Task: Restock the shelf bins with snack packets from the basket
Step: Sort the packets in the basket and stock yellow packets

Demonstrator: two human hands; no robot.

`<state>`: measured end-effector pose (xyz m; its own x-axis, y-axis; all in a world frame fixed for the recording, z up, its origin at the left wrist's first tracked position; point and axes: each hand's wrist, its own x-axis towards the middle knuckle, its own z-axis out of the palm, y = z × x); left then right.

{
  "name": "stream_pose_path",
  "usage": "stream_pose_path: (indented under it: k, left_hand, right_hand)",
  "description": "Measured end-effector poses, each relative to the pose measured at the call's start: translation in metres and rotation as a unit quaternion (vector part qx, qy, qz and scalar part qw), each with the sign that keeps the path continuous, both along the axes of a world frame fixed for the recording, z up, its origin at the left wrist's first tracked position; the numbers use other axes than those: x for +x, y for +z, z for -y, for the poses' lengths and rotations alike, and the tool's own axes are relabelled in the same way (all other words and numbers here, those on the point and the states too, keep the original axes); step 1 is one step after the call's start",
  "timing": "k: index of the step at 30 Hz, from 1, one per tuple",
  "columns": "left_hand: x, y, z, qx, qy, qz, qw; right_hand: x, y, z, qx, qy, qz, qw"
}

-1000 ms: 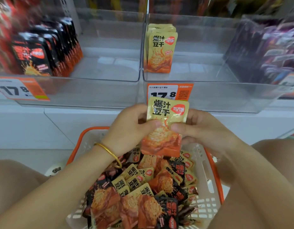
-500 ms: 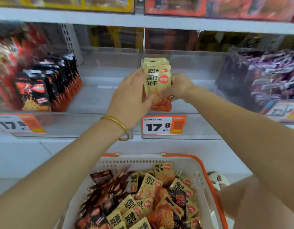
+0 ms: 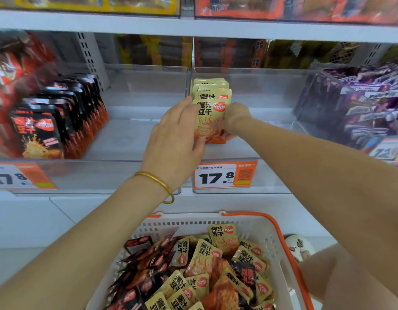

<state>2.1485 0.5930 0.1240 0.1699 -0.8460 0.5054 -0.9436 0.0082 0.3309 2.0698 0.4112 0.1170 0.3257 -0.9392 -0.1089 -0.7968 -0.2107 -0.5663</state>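
A yellow snack packet (image 3: 210,118) stands upright at the front of a short row of matching yellow packets (image 3: 210,86) in the middle clear shelf bin (image 3: 249,151). My left hand (image 3: 177,135) holds the packet's left edge, thumb near its lower corner. My right hand (image 3: 235,118) grips its right side from behind. Below, the white basket (image 3: 267,242) with an orange rim holds several yellow and black snack packets (image 3: 207,271).
The left clear bin (image 3: 135,135) holds a row of black packets (image 3: 59,121) along its left side. A bin of purple packets (image 3: 363,104) sits at the right. Orange price tags (image 3: 224,175) hang on the bin fronts. A shelf board runs overhead.
Both hands lifted the yellow packet from above the basket into the middle bin and set it against the front of the yellow row.
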Motion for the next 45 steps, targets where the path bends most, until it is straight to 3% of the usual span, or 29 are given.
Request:
stream_pose_path:
  k: [10, 12, 15, 18, 20, 22, 24, 27, 30, 33, 38, 41, 45]
  left_hand:
    - [-0.001, 0.0, -0.004, 0.004, -0.006, -0.012, 1.0]
    - [-0.002, -0.001, -0.009, -0.023, -0.008, -0.012, 1.0]
    - [-0.011, -0.004, -0.036, -0.098, -0.019, -0.017, 0.995]
    - [-0.027, -0.018, -0.075, -0.115, -0.056, -0.016, 0.992]
    - [-0.032, -0.039, -0.093, -0.067, -0.084, -0.01, 0.994]
    - [-0.032, -0.063, -0.101, 0.006, -0.1, -0.004, 0.995]
    - [-0.031, -0.083, -0.102, 0.078, -0.105, -0.003, 0.991]
    - [-0.029, -0.102, -0.098, 0.159, -0.092, -0.002, 0.983]
    - [-0.03, -0.112, -0.096, 0.188, -0.091, 0.002, 0.978]
    - [-0.029, -0.119, -0.096, 0.194, -0.095, -0.001, 0.977]
    - [-0.027, -0.124, -0.096, 0.204, -0.085, -0.03, 0.975]
    - [-0.028, -0.127, -0.092, 0.235, -0.082, -0.045, 0.968]
    - [-0.031, -0.126, -0.086, 0.294, -0.095, -0.089, 0.947]
  right_hand:
    - [-0.009, 0.006, -0.012, 0.04, -0.015, 0.022, 0.999]
    - [-0.013, 0.015, -0.018, 0.04, -0.003, 0.018, 0.999]
    - [-0.029, 0.044, -0.044, -0.033, 0.028, 0.004, 0.999]
    - [-0.069, 0.073, -0.108, -0.064, 0.098, 0.148, 0.982]
    - [-0.094, 0.07, -0.151, 0.008, 0.167, 0.201, 0.965]
    - [-0.104, 0.033, -0.169, 0.121, 0.214, 0.121, 0.962]
    - [-0.098, -0.024, -0.164, 0.171, 0.241, -0.042, 0.954]
    - [-0.098, -0.125, -0.133, 0.143, 0.259, -0.233, 0.927]
    - [-0.12, -0.197, -0.12, 0.073, 0.243, -0.349, 0.902]
    - [-0.13, -0.227, -0.132, 0.126, 0.199, -0.372, 0.898]
    - [-0.122, -0.234, -0.128, 0.103, 0.203, -0.34, 0.912]
    - [-0.108, -0.197, -0.129, 0.041, 0.27, -0.347, 0.897]
    - [-0.102, -0.127, -0.136, -0.047, 0.348, -0.256, 0.901]
